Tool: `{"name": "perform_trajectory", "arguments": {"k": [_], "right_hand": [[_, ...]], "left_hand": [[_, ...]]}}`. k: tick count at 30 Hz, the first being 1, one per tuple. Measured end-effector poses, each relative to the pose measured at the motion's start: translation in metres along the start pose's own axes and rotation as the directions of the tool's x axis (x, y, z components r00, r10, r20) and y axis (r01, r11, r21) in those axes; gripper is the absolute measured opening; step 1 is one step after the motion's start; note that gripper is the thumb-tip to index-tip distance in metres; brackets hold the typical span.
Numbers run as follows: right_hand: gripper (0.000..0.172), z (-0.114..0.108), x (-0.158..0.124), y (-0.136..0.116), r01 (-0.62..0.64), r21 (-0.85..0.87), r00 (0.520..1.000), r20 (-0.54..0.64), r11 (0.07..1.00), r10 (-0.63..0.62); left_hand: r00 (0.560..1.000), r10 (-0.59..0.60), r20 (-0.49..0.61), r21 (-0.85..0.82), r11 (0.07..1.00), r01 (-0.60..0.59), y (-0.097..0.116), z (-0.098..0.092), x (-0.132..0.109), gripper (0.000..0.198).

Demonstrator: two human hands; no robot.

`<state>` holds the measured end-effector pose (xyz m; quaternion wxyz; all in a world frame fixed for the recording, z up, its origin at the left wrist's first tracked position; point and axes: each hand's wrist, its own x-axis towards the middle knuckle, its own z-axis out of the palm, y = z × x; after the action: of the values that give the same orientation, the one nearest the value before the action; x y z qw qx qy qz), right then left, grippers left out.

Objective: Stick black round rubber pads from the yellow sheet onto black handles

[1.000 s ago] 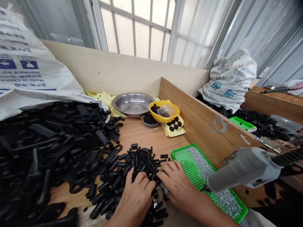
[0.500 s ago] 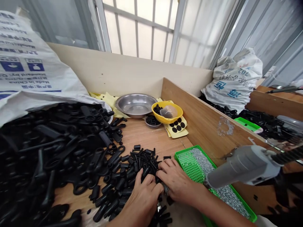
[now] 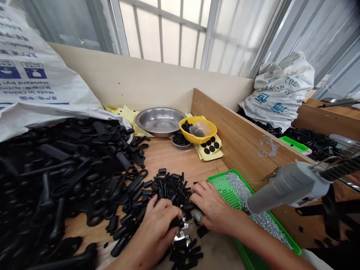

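My left hand [image 3: 159, 225] is closed, its thumb and fingers around a black plastic piece [image 3: 176, 222] that is mostly hidden. Beside it, my right hand [image 3: 209, 205] has its fingers curled down at the edge of a pile of small black pins [image 3: 171, 185]; what they grip is partly hidden. A greyish ribbed band [image 3: 197, 215] shows by the right fingers. Between the hands sits a shiny metal fixture [image 3: 181, 236], with several black pins [image 3: 194, 255] below it. Short black tubes [image 3: 131, 225] lie left of my left hand.
A large heap of black plastic handles [image 3: 70, 176] spills from a white sack [image 3: 50, 90] on the left. A green tray [image 3: 234, 198] of small metal parts stands right, under a grey power screwdriver [image 3: 284, 191]. Behind are a steel basin [image 3: 161, 120], a yellow bowl [image 3: 198, 138] and a wooden divider [image 3: 233, 131].
My hands have moved apart, the left one leftward and the right one slightly right. The metal fixture and a black piece in my left fingers now show between them.
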<state>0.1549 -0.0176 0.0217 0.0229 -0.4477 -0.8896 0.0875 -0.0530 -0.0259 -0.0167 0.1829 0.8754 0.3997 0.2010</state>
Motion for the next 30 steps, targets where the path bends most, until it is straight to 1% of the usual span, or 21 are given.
{"name": "perform_trajectory", "arguments": {"k": [2, 5, 7, 8, 12, 15, 17, 20, 22, 23, 26, 28, 30], "right_hand": [[0.025, -0.003, -0.006, -0.006, -0.017, 0.067, 1.000, 0.001, 0.998, 0.017], [0.023, -0.003, -0.012, -0.017, -0.004, 0.134, 0.999, 0.042, 0.991, -0.001], [0.022, 0.001, -0.012, -0.023, 0.004, 0.144, 0.997, 0.080, 0.990, -0.016], [0.023, 0.004, -0.011, -0.025, 0.009, 0.142, 0.996, 0.092, 0.990, -0.022], [0.026, 0.013, -0.008, -0.030, 0.037, 0.137, 0.995, 0.084, 0.990, -0.049], [0.028, 0.012, -0.014, -0.032, 0.018, 0.143, 0.996, 0.081, 0.989, -0.030], [0.031, 0.010, -0.024, -0.032, -0.028, 0.161, 0.997, 0.071, 0.987, 0.017], [0.043, 0.013, -0.043, -0.029, -0.142, 0.214, 0.990, 0.020, 0.967, 0.141], [0.050, 0.019, -0.053, -0.026, -0.202, 0.244, 0.978, -0.007, 0.949, 0.210], [0.051, 0.022, -0.058, -0.024, -0.213, 0.251, 0.975, -0.011, 0.944, 0.223], [0.051, 0.028, -0.065, -0.021, -0.203, 0.245, 0.978, -0.002, 0.948, 0.209], [0.052, 0.026, -0.068, -0.021, -0.226, 0.229, 0.974, 0.024, 0.947, 0.227], [0.053, 0.023, -0.070, -0.021, -0.273, 0.200, 0.962, 0.052, 0.941, 0.268]], "left_hand": [[0.998, -0.016, -0.056, 0.059, 0.998, 0.020, -0.013, -0.016, -0.006, 0.022], [0.983, -0.035, -0.178, 0.210, 0.975, 0.073, -0.037, -0.034, -0.018, 0.016], [0.976, -0.053, -0.213, 0.306, 0.945, 0.118, -0.051, -0.041, -0.026, 0.017], [0.976, -0.059, -0.210, 0.343, 0.930, 0.130, -0.056, -0.043, -0.029, 0.017], [0.980, -0.031, -0.195, 0.424, 0.899, 0.112, -0.066, -0.043, -0.035, 0.019], [0.972, -0.015, -0.233, 0.442, 0.889, 0.120, -0.068, -0.037, -0.037, 0.020], [0.963, -0.007, -0.269, 0.443, 0.887, 0.130, -0.070, -0.033, -0.039, 0.021], [0.958, 0.027, -0.286, 0.452, 0.885, 0.110, -0.072, -0.031, -0.041, 0.021], [0.958, 0.054, -0.283, 0.453, 0.887, 0.084, -0.068, -0.032, -0.038, 0.022], [0.956, 0.071, -0.284, 0.446, 0.893, 0.067, -0.065, -0.032, -0.034, 0.022], [0.957, 0.133, -0.258, 0.391, 0.920, -0.022, -0.042, -0.030, -0.014, 0.021], [0.973, 0.149, -0.175, 0.324, 0.942, -0.086, -0.021, -0.024, 0.007, 0.020], [0.995, 0.097, -0.028, 0.260, 0.962, -0.087, 0.001, -0.015, 0.029, 0.021]]}}
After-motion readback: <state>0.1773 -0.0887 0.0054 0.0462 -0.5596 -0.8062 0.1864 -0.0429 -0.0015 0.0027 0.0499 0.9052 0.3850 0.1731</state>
